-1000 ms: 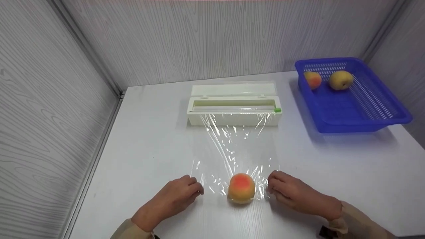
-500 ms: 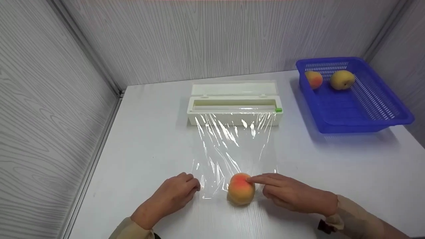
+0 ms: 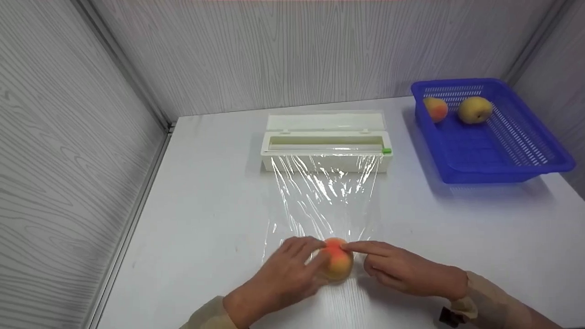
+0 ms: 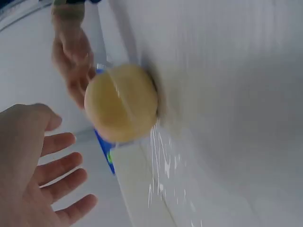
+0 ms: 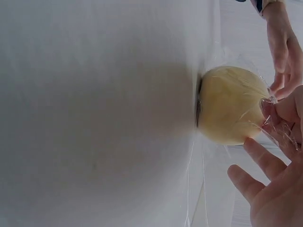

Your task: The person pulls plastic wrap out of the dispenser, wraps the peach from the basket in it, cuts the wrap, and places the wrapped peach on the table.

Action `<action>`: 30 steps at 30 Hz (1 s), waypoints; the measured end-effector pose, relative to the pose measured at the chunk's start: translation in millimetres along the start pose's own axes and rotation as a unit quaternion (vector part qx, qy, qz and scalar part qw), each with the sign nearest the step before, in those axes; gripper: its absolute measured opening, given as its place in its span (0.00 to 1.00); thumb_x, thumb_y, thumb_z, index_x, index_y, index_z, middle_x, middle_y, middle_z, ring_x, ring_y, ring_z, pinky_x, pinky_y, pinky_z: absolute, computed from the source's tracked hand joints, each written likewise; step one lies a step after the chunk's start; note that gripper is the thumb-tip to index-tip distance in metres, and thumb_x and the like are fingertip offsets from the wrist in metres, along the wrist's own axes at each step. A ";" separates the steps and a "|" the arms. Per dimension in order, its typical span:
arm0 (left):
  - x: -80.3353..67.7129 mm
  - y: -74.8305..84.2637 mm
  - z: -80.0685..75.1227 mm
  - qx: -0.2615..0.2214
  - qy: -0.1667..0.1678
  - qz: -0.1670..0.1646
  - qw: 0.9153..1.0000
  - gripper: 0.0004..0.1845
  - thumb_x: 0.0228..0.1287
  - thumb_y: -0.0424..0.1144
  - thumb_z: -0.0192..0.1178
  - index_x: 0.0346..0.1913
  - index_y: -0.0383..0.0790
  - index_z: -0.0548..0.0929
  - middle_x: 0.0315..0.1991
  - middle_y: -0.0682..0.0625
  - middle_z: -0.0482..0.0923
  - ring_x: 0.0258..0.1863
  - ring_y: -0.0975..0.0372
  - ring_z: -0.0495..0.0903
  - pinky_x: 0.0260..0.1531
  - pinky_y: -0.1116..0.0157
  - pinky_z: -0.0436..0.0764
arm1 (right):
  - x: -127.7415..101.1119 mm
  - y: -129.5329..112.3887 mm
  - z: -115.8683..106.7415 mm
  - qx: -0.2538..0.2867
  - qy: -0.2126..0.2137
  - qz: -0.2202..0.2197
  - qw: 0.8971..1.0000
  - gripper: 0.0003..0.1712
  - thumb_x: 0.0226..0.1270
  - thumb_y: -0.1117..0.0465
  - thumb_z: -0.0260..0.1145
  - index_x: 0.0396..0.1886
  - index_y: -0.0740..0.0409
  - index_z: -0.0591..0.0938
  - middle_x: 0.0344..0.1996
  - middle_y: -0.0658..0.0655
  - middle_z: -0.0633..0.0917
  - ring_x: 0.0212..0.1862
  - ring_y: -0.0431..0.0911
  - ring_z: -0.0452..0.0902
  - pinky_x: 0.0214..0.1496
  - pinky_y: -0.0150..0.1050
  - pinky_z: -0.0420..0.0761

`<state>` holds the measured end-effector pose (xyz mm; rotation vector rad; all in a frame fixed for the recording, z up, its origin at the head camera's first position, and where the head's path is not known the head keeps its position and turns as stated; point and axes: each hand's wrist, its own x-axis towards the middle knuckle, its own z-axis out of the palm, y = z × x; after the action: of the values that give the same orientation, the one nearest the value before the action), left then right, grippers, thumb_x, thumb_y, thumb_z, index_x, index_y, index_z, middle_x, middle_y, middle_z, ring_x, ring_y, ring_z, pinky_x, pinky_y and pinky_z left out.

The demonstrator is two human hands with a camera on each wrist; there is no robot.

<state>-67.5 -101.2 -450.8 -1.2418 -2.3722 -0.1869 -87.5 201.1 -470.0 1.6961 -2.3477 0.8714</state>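
- The left hand (image 3: pixel 288 274) lies with fingers spread and nearly straight, its tips against the left side of the peach (image 3: pixel 339 266); it grips nothing.
- The right hand (image 3: pixel 402 272) lays a straight forefinger on top of the peach, its other fingers loosely bent; whether it pinches the film I cannot tell.
- The peach, round with no long axis, sits near the front edge of the tabletop (image 3: pixel 205 205), red blush upward.
- The cling film (image 3: pixel 324 196) runs lengthwise from the peach back to the white dispenser box (image 3: pixel 325 148), which lies open crosswise, roll inside.
- The blue basket (image 3: pixel 502 160) at the back right corner holds a second peach (image 3: pixel 435 109) and a yellow pear (image 3: pixel 475 110).
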 end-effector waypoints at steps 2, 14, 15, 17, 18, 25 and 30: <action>9.2 10.0 11.8 0.025 0.019 0.036 0.999 0.42 0.43 0.66 0.71 0.59 0.45 0.76 0.58 0.50 0.75 0.58 0.58 0.76 0.55 0.62 0.77 | -0.8 -0.9 1.0 -0.002 0.005 -0.001 1.000 0.11 0.63 0.76 0.57 0.36 0.55 0.74 0.70 0.61 0.71 0.70 0.53 0.69 0.75 0.31 0.60; 33.0 16.9 32.2 0.058 0.079 0.046 0.994 0.13 0.56 0.34 0.65 0.45 0.46 0.81 0.42 0.51 0.80 0.42 0.60 0.80 0.45 0.68 0.82 | -9.1 -3.0 0.7 -0.008 0.037 0.018 0.999 0.11 0.64 0.75 0.59 0.36 0.55 0.76 0.62 0.59 0.77 0.58 0.49 0.79 0.63 0.29 0.73; 33.1 15.6 31.2 0.043 0.073 0.044 0.995 0.15 0.54 0.36 0.68 0.46 0.45 0.81 0.42 0.51 0.80 0.42 0.60 0.80 0.46 0.68 0.81 | -10.1 -2.1 -0.4 -0.009 0.038 0.020 0.999 0.10 0.65 0.75 0.60 0.37 0.55 0.77 0.59 0.58 0.79 0.56 0.48 0.80 0.61 0.30 0.74; 33.4 12.6 29.6 0.015 0.063 0.039 0.997 0.18 0.52 0.41 0.71 0.47 0.45 0.81 0.43 0.51 0.81 0.43 0.60 0.80 0.48 0.68 0.81 | -12.8 -0.1 -2.8 0.005 0.034 0.034 0.999 0.10 0.67 0.74 0.61 0.39 0.55 0.77 0.49 0.52 0.82 0.48 0.42 0.80 0.54 0.26 0.76; 33.7 11.2 28.8 0.005 0.058 0.038 0.998 0.19 0.51 0.44 0.72 0.47 0.46 0.81 0.43 0.51 0.81 0.44 0.60 0.79 0.49 0.68 0.80 | -14.5 0.7 -4.1 0.017 0.027 0.046 0.998 0.09 0.68 0.73 0.61 0.40 0.55 0.77 0.44 0.50 0.82 0.43 0.38 0.79 0.49 0.23 0.76; 36.5 5.3 28.2 -0.051 0.037 0.030 0.998 0.20 0.52 0.49 0.73 0.46 0.49 0.81 0.44 0.53 0.79 0.45 0.63 0.77 0.47 0.70 0.80 | -23.7 5.4 -6.4 0.048 0.013 0.111 0.993 0.08 0.70 0.71 0.61 0.40 0.54 0.77 0.28 0.46 0.79 0.32 0.30 0.71 0.35 0.19 0.72; 36.3 3.1 29.4 -0.063 0.026 0.032 0.997 0.20 0.53 0.52 0.73 0.46 0.49 0.81 0.44 0.53 0.78 0.47 0.62 0.76 0.46 0.72 0.81 | -25.7 9.0 -8.0 -0.019 0.036 0.065 0.997 0.15 0.59 0.76 0.67 0.41 0.55 0.79 0.32 0.45 0.82 0.33 0.32 0.75 0.37 0.21 0.74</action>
<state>-92.6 -62.9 -460.7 -1.3518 -2.3037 -0.3499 -88.1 228.5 -477.4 1.4858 -2.4322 0.8862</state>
